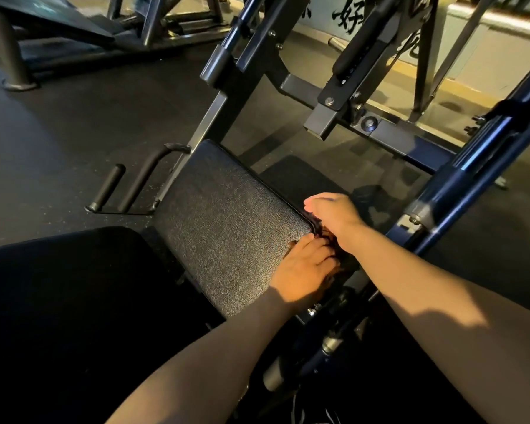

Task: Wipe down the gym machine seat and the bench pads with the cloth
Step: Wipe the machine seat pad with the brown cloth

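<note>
— Presently shown, centre frame?
— Seat [227,228] of the machine, dark and grained, viewed from above. Cloth [320,235], dark and bunched, lying at the seat's right-hand edge, between both hands.
— State of the hands?
— Left hand [303,270], lower centre: fingers curled into the cloth, gripping it against the seat's corner. Right hand [334,214], just above: arched over the cloth's upper end, fingertips hidden beneath. Pinching or merely pressing, impossible to tell.
— Progress?
— Judged partial at best. Wiping confined to the seat's right edge, with no streak or sheen legible elsewhere on it. Black pad [58,286] at lower left and bench [43,19] at upper left well apart from the cloth, apparently not yet wiped.
</note>
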A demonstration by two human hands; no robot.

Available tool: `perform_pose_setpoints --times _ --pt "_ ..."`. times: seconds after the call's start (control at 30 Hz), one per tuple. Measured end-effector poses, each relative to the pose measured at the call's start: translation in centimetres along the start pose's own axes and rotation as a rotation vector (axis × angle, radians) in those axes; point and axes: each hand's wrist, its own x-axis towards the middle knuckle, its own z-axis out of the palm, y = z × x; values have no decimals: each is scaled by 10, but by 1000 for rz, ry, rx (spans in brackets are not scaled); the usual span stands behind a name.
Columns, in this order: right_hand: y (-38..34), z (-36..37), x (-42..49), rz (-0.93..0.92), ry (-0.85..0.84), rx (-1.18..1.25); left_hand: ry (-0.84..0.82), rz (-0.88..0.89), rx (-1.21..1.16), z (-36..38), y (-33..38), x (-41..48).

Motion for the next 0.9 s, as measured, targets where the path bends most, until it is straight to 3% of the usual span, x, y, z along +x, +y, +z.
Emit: perform_pose_setpoints --times 0.1,0.27,0.5,0.6,0.7,0.9 --pt "2 1 5 -27 -10 -4 28 55 71 1 -9 -8" --pt "-8 1 18 -67 -8 84 96 68 -3 -8 -21 -4" --pt "-22 1 38 -75 -77 259 371 -331 -274 -33 -29 52" --pt "-28 12 48 -117 -13 307 259 -539 -111 -35 -66 82" --pt "-32 33 60 -158 49 188 136 -607 16 -39 -95 92" --pt "-44 72 72 -207 -11 -120 153 -686 113 -65 -163 95"
